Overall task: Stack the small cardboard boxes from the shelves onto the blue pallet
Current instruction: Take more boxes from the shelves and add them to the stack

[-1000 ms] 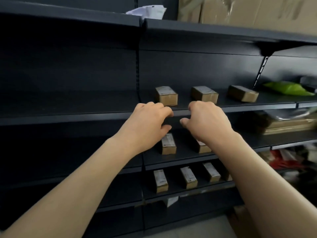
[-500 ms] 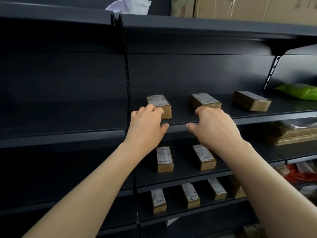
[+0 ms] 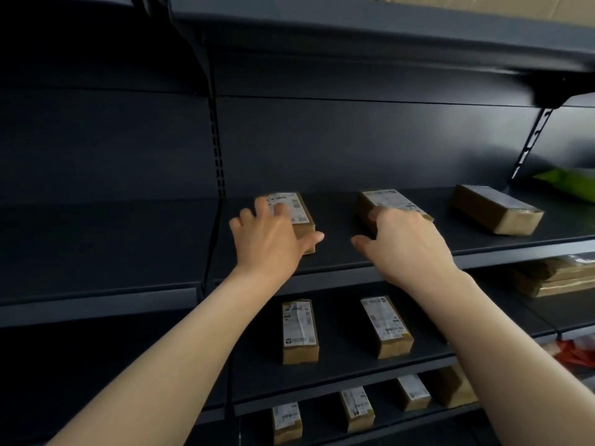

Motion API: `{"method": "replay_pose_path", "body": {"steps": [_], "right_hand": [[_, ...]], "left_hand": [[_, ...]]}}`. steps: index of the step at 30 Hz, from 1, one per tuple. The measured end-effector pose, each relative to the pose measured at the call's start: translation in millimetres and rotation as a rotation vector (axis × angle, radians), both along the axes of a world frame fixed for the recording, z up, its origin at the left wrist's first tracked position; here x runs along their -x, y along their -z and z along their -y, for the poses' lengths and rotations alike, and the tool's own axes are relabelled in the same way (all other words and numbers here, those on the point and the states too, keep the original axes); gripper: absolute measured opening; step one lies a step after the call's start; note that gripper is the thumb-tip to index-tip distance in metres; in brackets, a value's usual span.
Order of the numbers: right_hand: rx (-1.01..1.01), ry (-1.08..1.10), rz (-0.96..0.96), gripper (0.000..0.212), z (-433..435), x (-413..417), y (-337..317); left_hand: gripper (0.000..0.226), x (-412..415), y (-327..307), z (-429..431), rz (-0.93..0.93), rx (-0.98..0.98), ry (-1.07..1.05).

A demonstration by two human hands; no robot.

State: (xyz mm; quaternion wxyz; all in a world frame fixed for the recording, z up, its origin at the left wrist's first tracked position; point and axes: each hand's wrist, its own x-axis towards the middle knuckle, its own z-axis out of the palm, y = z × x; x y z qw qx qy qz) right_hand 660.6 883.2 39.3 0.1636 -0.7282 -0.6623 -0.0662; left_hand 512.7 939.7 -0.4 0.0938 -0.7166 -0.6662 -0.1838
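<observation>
Three small cardboard boxes lie on the upper dark shelf point(image 3: 338, 252). My left hand point(image 3: 270, 243) rests with its fingers spread on the near end of the left box point(image 3: 297, 214), thumb stretched along its front. My right hand point(image 3: 405, 249) covers the near end of the middle box point(image 3: 391, 198), thumb held out to the left. Neither hand has closed around its box. The third box point(image 3: 495, 210) lies untouched to the right. The blue pallet is out of view.
One shelf down lie two labelled boxes point(image 3: 300, 331) point(image 3: 387, 326). Several more boxes point(image 3: 356, 407) sit on the lowest shelf. A green bag point(image 3: 570, 185) lies at the far right, above flat brown packages point(image 3: 560, 278). The shelf bay to the left is dark.
Both hands have risen from the shelf edge and reached forward onto the top-shelf boxes. The view has moved closer to the shelves.
</observation>
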Motion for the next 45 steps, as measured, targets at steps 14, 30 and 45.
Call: {"method": "replay_pose_path", "body": {"steps": [14,30,45], "right_hand": [[0.027,-0.158,-0.025,0.037,-49,-59,-3],[0.055,-0.033,-0.001,0.080,-96,-101,30],[0.028,-0.117,-0.137,0.079,-104,-102,30]], "left_hand": [[0.094,-40,11,-34,0.122,0.155,-0.351],[0.087,-93,-4,-4,0.128,0.026,-0.298],[0.087,-97,-4,18,0.028,-0.123,-0.386]]}}
